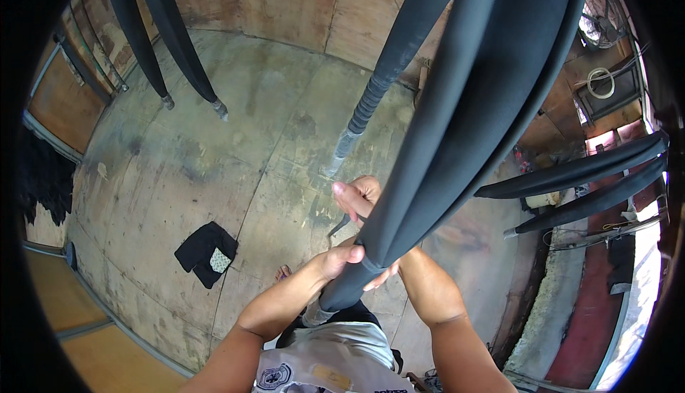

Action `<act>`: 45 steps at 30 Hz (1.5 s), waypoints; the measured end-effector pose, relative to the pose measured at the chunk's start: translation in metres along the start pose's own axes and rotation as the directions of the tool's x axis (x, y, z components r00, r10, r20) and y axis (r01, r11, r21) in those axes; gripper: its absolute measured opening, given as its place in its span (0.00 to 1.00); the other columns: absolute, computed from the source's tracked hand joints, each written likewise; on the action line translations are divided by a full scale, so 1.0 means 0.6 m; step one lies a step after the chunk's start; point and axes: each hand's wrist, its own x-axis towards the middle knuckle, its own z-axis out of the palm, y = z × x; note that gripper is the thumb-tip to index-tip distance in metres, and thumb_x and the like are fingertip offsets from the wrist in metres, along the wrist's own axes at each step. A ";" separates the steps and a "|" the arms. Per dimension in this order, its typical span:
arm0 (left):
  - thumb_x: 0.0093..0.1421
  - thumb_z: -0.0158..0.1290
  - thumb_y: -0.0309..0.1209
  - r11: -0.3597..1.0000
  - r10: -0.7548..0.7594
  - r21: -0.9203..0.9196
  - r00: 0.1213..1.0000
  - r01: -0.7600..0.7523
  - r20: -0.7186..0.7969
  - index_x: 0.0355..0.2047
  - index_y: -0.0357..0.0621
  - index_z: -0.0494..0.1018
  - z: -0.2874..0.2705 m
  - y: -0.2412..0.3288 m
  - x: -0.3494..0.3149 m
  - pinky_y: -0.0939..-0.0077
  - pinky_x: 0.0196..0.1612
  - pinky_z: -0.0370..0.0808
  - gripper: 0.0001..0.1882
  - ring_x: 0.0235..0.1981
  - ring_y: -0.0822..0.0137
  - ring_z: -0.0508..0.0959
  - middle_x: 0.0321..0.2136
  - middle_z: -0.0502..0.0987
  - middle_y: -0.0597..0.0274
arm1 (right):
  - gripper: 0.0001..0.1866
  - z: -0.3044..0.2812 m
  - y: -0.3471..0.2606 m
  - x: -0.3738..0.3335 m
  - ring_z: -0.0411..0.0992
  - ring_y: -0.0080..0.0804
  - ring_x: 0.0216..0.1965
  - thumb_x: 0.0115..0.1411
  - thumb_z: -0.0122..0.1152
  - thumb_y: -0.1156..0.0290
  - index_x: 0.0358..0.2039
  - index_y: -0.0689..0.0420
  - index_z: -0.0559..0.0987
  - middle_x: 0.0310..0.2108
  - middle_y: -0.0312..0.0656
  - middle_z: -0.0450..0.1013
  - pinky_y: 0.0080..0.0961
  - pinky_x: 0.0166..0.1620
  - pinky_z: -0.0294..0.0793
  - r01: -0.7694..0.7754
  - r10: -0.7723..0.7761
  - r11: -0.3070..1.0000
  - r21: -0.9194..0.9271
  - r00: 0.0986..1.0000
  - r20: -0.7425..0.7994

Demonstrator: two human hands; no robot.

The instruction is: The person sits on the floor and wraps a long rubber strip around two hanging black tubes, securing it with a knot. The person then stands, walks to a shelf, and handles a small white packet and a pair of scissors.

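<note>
A thick bundle of smooth black folded material (457,115) hangs from above and narrows down toward my body. Whether it is cloth or rubber I cannot tell. My left hand (342,259) is wrapped around its narrow part, thumb on the near side and fingertips showing beyond. A thin dark band (371,263) circles the bundle there. Past the bundle, my right hand (359,197) is closed with the thumb up; its forearm passes behind the material. A narrow dark strip (339,227) hangs from that fist. The bundle's lower end has a greyish wrapping (316,314).
Another black hanging roll (364,104) stands just ahead, and two more (178,43) hang at the far left. On the right are further black rolls (571,172). A folded black cloth (205,254) lies on the worn board floor (157,215). A fan (601,18) is at the upper right.
</note>
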 end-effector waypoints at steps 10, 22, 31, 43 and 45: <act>0.50 0.65 0.64 0.982 0.088 0.177 0.984 -0.060 -0.157 0.43 0.35 0.71 0.017 0.035 -0.022 0.76 0.23 0.73 0.41 0.21 0.69 0.76 0.23 0.74 0.59 | 0.21 -0.004 -0.031 -0.010 0.69 0.24 0.27 0.70 0.56 0.60 0.22 0.61 0.75 0.24 0.37 0.71 0.25 0.30 0.67 0.336 -0.357 0.890 -0.307 0.934 -0.011; 0.59 0.60 0.60 0.628 0.261 0.747 0.845 0.218 -0.466 0.52 0.45 0.72 -0.005 -0.027 -0.034 0.67 0.59 0.64 0.34 0.48 0.67 0.69 0.41 0.73 0.70 | 0.15 0.221 -0.084 -0.007 0.78 0.42 0.47 0.53 0.70 0.63 0.41 0.53 0.85 0.43 0.44 0.79 0.36 0.47 0.79 0.194 0.157 -0.370 -0.908 0.977 0.145; 0.54 0.67 0.57 0.809 0.220 0.573 0.836 0.132 -0.503 0.47 0.43 0.71 0.003 -0.014 -0.038 0.71 0.45 0.70 0.34 0.40 0.72 0.72 0.38 0.73 0.68 | 0.12 0.209 -0.068 0.039 0.82 0.47 0.38 0.53 0.66 0.65 0.37 0.55 0.85 0.34 0.45 0.81 0.40 0.39 0.83 -0.005 0.417 -0.423 -0.906 0.887 -0.200; 0.57 0.62 0.60 0.942 0.060 0.336 0.976 0.015 -0.211 0.46 0.39 0.72 -0.034 -0.018 -0.037 0.73 0.35 0.75 0.34 0.30 0.71 0.78 0.27 0.76 0.64 | 0.23 0.287 -0.161 -0.101 0.66 0.38 0.15 0.60 0.68 0.66 0.15 0.57 0.66 0.14 0.39 0.64 0.32 0.20 0.64 0.374 -0.749 0.521 -0.767 0.631 -0.202; 0.57 0.63 0.59 0.941 0.065 0.338 0.976 0.010 -0.210 0.44 0.39 0.73 -0.018 0.000 -0.047 0.73 0.38 0.76 0.33 0.32 0.70 0.79 0.27 0.77 0.63 | 0.25 0.261 -0.163 -0.123 0.65 0.37 0.15 0.62 0.67 0.64 0.14 0.58 0.65 0.14 0.40 0.62 0.31 0.20 0.62 0.442 -0.813 0.490 -0.752 0.543 -0.210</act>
